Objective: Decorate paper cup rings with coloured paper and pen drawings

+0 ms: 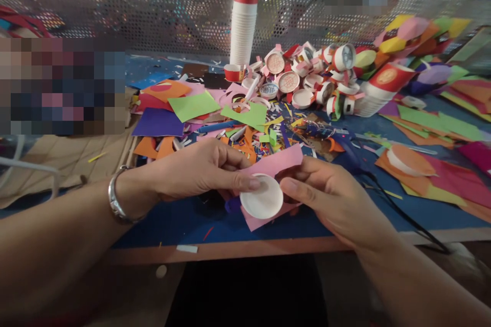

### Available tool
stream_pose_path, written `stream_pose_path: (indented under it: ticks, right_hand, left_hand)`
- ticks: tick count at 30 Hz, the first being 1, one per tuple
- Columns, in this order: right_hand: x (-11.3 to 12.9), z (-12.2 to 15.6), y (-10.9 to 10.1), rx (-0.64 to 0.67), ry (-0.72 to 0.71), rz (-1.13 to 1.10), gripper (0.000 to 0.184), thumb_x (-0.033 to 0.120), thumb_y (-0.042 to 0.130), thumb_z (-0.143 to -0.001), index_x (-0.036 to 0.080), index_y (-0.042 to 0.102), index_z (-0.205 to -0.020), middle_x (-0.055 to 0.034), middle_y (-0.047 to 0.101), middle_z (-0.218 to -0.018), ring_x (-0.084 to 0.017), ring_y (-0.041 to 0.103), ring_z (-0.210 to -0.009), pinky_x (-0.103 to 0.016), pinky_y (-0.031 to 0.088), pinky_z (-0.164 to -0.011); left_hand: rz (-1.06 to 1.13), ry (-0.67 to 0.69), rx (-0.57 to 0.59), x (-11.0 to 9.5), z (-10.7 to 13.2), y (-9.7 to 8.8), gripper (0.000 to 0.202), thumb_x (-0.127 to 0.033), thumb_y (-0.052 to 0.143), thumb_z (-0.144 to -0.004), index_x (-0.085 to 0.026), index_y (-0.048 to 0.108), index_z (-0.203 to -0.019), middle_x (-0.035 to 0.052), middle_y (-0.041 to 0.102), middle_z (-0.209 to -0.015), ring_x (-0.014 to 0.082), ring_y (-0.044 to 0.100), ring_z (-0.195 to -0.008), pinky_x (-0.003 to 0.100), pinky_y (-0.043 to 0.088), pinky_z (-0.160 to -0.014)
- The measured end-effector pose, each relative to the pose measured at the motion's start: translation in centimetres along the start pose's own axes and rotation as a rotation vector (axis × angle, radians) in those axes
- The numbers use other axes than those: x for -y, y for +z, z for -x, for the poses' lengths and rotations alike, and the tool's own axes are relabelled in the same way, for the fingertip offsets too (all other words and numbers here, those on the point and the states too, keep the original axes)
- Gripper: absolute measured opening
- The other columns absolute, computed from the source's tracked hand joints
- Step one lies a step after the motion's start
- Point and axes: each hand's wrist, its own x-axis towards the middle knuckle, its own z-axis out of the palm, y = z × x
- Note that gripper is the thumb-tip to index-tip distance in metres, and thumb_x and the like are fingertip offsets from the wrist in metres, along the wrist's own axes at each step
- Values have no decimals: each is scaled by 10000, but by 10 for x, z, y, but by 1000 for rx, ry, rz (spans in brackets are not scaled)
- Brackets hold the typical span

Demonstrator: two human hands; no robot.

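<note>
A white round paper-cup bottom (264, 200) rests against a piece of pink paper (276, 162), held just above the near edge of the blue table (176, 224). My left hand (199, 168), with a silver bracelet on its wrist, pinches the disc's upper left rim with thumb and fingers. From the right, my right hand (330, 194) grips the disc and the pink paper together, thumb on the disc's right rim. Both hands are closed on them.
Coloured paper scraps (215, 112) litter the table's middle. A pile of cut cup bottoms with pink strips (310, 79) lies behind, beside a tall stack of paper cups (243, 15). More coloured sheets (433, 127) and a black cable (399, 209) are at right. A perforated metal screen stands behind.
</note>
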Motion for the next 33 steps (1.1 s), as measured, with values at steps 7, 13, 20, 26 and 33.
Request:
stream_pose_path:
  ticks: [7, 13, 20, 26, 33]
  right_hand:
    - [0, -3, 4, -3, 52, -87, 282, 376, 832, -842, 207, 743, -1049, -63, 787, -951, -208, 757, -834, -327, 641, -741]
    - [-2, -3, 2, -37, -1, -82, 271, 352, 821, -861, 217, 761, -1089, -62, 794, -982, -203, 747, -874, -325, 625, -788]
    - [-1, -5, 3, -111, -46, -87, 228, 299, 827, -856, 237, 789, -1071, -35, 792, -955, -185, 732, -837, -293, 615, -744]
    - [3, -4, 4, -176, -129, 16, 199, 295, 858, -817, 241, 787, -995, -24, 804, -932, -180, 736, -832, -258, 600, -717]
    - [4, -1, 6, -203, -196, 122, 207, 307, 852, -820, 221, 765, -987, -22, 807, -899, -173, 740, -770, -239, 586, -652]
  left_hand:
    - [21, -8, 0, 0, 0, 2, 297, -469, 766, -863, -173, 774, -880, 5, 674, -720, 98, 539, -610, 196, 387, -535]
    - [261, -35, -101, -1, 2, 11, 294, -421, 811, -840, -167, 744, -972, 7, 698, -781, 92, 603, -652, 186, 461, -591]
    - [481, -87, -100, 2, 6, 17, 297, -447, 776, -880, -159, 742, -945, 2, 659, -784, 64, 582, -653, 139, 492, -588]
    - [563, -123, 44, 2, 10, 21, 294, -356, 772, -891, -195, 744, -1135, 57, 686, -1020, 151, 655, -901, 235, 635, -728]
    - [578, -128, 9, 3, 8, 25, 309, -248, 798, -868, -188, 747, -1167, 51, 703, -995, 113, 668, -823, 174, 634, -684]
